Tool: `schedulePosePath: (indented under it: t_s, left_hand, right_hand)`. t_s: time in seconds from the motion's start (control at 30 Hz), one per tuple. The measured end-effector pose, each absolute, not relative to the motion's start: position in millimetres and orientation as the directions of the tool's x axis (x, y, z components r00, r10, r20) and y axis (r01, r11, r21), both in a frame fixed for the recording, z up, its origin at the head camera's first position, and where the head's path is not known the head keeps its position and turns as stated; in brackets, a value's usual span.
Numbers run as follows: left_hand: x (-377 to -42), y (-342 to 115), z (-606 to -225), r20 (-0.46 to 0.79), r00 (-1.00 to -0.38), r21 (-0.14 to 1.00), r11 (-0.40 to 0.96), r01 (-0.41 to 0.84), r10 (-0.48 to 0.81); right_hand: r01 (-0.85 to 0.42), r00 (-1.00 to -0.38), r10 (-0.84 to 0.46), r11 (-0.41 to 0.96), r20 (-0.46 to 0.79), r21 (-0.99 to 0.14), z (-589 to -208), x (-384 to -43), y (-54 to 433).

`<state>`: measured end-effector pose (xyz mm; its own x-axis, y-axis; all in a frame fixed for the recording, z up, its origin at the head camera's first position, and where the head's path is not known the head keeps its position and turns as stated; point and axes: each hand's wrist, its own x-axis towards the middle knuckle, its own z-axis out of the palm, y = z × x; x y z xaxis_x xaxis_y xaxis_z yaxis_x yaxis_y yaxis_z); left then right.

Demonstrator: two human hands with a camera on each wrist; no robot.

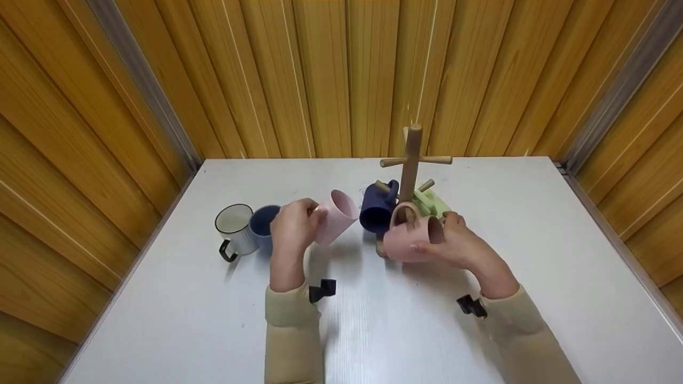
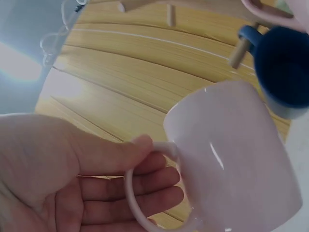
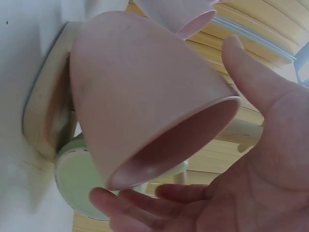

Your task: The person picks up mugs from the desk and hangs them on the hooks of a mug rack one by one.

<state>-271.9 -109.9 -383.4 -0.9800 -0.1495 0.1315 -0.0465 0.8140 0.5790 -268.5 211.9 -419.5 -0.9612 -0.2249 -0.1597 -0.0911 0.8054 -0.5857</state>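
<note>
My left hand [image 1: 295, 226] holds a pale pink mug [image 1: 335, 221] by its handle, between thumb and fingers. The mug is tilted, left of the wooden mug rack [image 1: 411, 173]. A dusty pink mug [image 1: 405, 243] is low on the rack's front, its handle around a peg and its mouth facing right. Around that mouth my right hand [image 1: 465, 246] has its fingers spread, fingertips right at the rim; the thumb stands apart from the wall in the right wrist view. On the same rack are a navy mug [image 1: 375, 207] and a light green mug [image 3: 79, 179], partly hidden.
Left of my left hand stand a white enamel mug [image 1: 235, 221] with a black handle and a blue mug [image 1: 261, 224], partly covered by the hand. Upper rack pegs [image 1: 436, 159] stick out sideways. Wood-panelled walls [image 1: 320, 80] enclose the white table [image 1: 373, 330].
</note>
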Motion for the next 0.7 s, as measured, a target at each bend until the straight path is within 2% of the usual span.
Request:
schedulePosePath:
  t_s: [0.13,0.23,0.33,0.4,0.47,0.57,0.7]
  left_hand:
    - [-260,-106,-373,0.192,-0.975,0.586,0.810,0.021,-0.114]
    - [-253,-102,-368,0.219,-0.973,0.604,0.792,0.084,-0.065]
    - [-247,-98,-366,0.254,-0.967,0.604,0.776,0.182,0.029]
    - [-245,-95,-366,0.273,-0.956,0.589,0.767,0.255,0.108]
    - [-242,-92,-366,0.291,-0.936,0.560,0.759,0.333,0.196]
    - [-240,-85,-365,0.297,-0.899,0.531,0.727,0.435,0.320]
    - [-238,-78,-365,0.305,-0.848,0.495,0.689,0.529,0.432]
  right_hand:
    - [-0.119,-0.982,-0.183,0.792,-0.047,-0.598,-411,-259,209]
    - [-0.275,-0.961,-0.214,0.749,0.173,-0.602,-409,-253,204]
    - [-0.506,-0.854,-0.311,0.682,0.417,-0.527,-411,-249,197]
    - [-0.628,-0.762,-0.382,0.632,0.523,-0.454,-413,-248,192]
    - [-0.710,-0.686,-0.443,0.580,0.577,-0.399,-415,-246,187]
    - [-0.777,-0.617,-0.518,0.519,0.593,-0.355,-418,-244,181]
    - [-0.815,-0.574,-0.589,0.477,0.569,-0.328,-421,-242,176]
